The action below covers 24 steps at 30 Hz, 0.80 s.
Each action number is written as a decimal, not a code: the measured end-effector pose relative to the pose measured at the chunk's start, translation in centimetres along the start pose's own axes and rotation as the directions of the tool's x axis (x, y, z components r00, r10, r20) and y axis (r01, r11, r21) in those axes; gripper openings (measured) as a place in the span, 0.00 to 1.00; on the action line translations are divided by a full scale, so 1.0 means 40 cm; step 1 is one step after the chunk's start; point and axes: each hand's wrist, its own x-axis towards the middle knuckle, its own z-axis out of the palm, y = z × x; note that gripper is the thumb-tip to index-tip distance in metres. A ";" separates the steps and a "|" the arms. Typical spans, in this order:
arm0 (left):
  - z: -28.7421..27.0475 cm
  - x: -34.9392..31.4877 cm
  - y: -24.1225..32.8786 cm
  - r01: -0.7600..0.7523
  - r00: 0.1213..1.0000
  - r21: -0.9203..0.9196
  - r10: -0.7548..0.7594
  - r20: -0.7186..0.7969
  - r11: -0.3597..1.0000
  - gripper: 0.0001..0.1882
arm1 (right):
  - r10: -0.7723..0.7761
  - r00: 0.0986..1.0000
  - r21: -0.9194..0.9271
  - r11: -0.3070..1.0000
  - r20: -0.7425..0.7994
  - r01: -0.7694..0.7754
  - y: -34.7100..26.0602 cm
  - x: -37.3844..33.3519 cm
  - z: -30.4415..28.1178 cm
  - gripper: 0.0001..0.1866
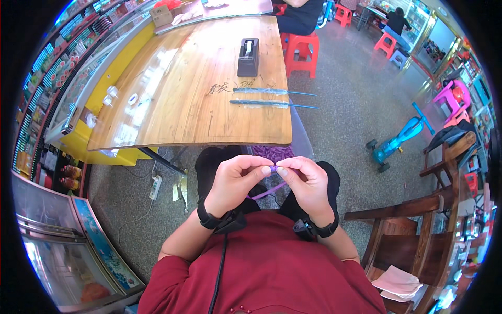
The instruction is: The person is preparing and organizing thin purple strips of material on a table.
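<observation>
Purple strip (267, 190) is being pinched at its top end between left hand (236, 183) and right hand (305, 184) fingertips, its length trailing down-left from the pinch, below the wooden table (209, 104)

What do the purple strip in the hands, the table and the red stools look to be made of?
Purple strip: thin, limp, likely plastic or ribbon; too small to settle. Table: wood, glossy varnish, grain and glare showing. Red stools: moulded plastic, uniform shiny colour. Both hands, left and right, pinch the strip.

The long wooden table (209, 89) has a glossy varnished top; the black tape dispenser (248, 56) looks like matt plastic; the red stools (300, 49) are shiny plastic.
</observation>
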 end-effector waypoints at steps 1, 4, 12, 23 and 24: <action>0.000 0.000 -0.001 0.000 1.000 0.000 0.000 0.000 1.000 0.07 | -0.004 1.000 -0.004 1.000 -0.026 0.004 -0.001 0.000 0.003 0.06; 0.002 0.000 -0.002 -0.016 1.000 0.010 0.016 -0.005 1.000 0.07 | -0.030 0.998 -0.055 0.998 -0.062 0.026 -0.008 -0.002 0.007 0.06; 0.015 0.004 -0.007 -0.017 0.999 0.026 0.018 -0.040 1.000 0.07 | -0.151 0.976 -0.183 0.976 -0.160 0.121 -0.014 -0.009 0.027 0.06; 0.034 0.013 -0.012 -0.088 0.996 -0.120 0.086 -0.022 0.989 0.08 | 0.012 0.980 0.225 0.974 -0.198 0.034 0.010 -0.026 0.034 0.05; 0.033 0.013 -0.010 -0.070 0.998 -0.104 0.070 -0.002 0.992 0.08 | 0.011 0.980 0.225 0.974 -0.197 0.034 0.011 -0.026 0.034 0.05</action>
